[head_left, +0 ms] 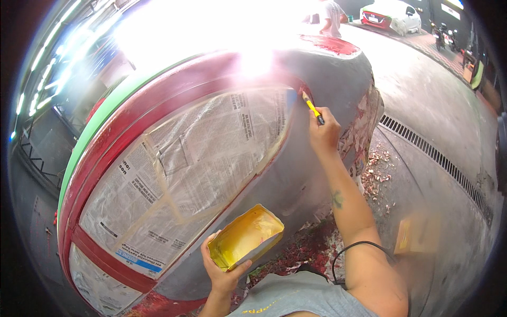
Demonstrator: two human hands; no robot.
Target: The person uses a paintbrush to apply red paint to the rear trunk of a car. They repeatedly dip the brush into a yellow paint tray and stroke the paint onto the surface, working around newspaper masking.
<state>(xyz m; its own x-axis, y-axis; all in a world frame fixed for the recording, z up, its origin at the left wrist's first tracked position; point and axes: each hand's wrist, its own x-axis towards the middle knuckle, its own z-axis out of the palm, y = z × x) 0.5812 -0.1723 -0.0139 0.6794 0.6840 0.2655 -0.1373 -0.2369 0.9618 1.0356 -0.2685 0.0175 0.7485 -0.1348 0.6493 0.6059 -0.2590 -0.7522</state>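
— Head view, largest first: one grey vehicle body [327, 79], rounded, red around the window edge, one window masked with newspaper [195, 158] and tape.
— Step in hand?
— Looks like touch-up at the masked window's upper corner. Right hand [323, 134], grip clamped on one yellow-handled brush [312, 108], tip touching the red edge just beside the paper.
— Left?
— Left hand [222, 269], grip clamped on one yellow tray [245, 236], held low near the chest, well apart from the brush.
— Next move?
— Probably calls for a steady stroke along the edge, off the newspaper. Paint scrapings [377, 169] scattered on the floor, too many to count.
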